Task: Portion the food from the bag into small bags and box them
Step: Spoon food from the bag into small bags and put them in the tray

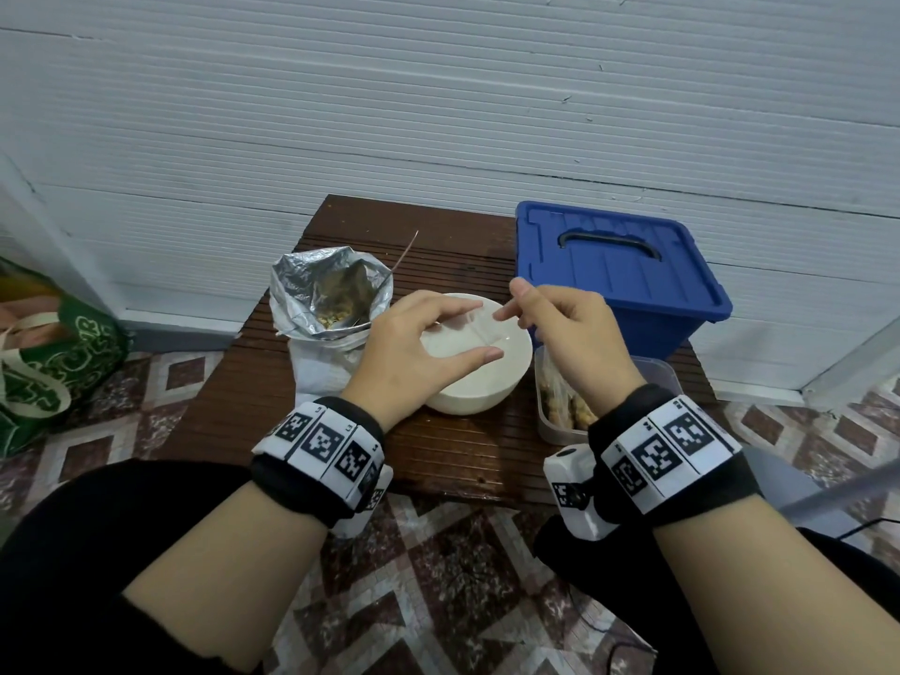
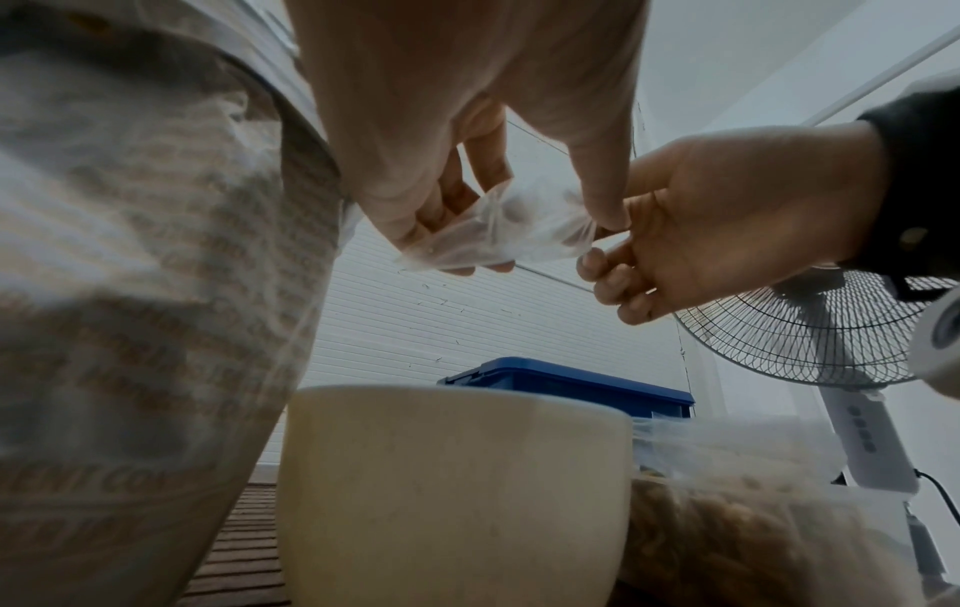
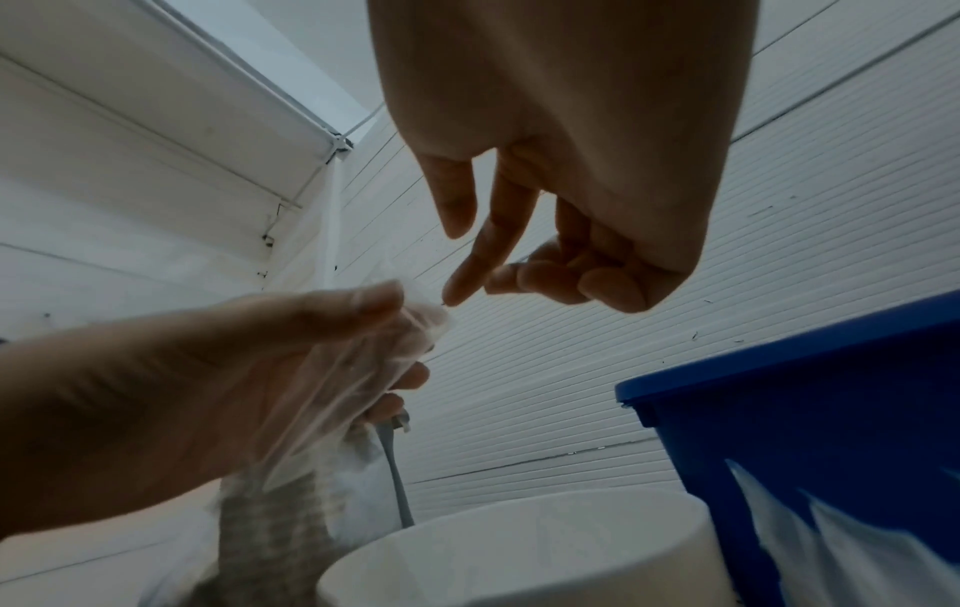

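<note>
Small bag between pinching hands

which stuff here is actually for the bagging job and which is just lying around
For the job:
- small clear bag, held by left hand and right hand
- foil food bag
- white bowl
- clear tub of filled bags
- blue box, lid on

Lying about:
- green tote
- fan

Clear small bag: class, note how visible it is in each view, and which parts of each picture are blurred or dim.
Head view: evenly lit, sharp; the small bag nearly vanishes over the white bowl. Left wrist view: dim, the bag backlit, the food bag blurred. Right wrist view: hands in shadow, the left hand smeared.
</note>
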Motion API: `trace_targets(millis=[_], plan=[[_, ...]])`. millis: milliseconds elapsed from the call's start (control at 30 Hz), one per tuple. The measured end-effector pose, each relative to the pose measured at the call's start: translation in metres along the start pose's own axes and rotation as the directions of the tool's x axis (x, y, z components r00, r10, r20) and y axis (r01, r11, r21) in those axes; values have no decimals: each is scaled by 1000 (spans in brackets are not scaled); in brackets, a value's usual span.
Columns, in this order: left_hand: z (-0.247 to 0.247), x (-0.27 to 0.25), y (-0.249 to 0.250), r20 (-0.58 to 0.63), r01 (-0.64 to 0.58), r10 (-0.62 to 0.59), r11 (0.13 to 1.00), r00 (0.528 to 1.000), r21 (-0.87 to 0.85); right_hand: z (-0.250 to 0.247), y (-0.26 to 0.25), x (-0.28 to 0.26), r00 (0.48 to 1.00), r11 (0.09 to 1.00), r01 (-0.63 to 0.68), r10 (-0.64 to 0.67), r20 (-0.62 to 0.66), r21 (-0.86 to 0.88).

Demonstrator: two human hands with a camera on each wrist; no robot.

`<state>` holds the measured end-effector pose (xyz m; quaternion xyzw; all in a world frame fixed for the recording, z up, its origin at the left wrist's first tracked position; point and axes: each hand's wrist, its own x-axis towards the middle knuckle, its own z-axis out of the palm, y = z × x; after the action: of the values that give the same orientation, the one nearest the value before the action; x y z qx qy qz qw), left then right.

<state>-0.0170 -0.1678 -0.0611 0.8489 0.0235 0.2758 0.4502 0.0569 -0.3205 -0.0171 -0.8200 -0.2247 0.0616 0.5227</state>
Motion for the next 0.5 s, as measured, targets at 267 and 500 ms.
trace_targets(millis=[267, 500], plan=[[-18, 8, 27, -122, 46, -60, 992, 991, -114, 0, 6, 1, 998, 992, -34, 40, -47, 126], [-70, 27, 36, -391, 138, -219, 965, 894, -224, 21, -15, 13, 1000, 994, 4, -6, 25, 113]])
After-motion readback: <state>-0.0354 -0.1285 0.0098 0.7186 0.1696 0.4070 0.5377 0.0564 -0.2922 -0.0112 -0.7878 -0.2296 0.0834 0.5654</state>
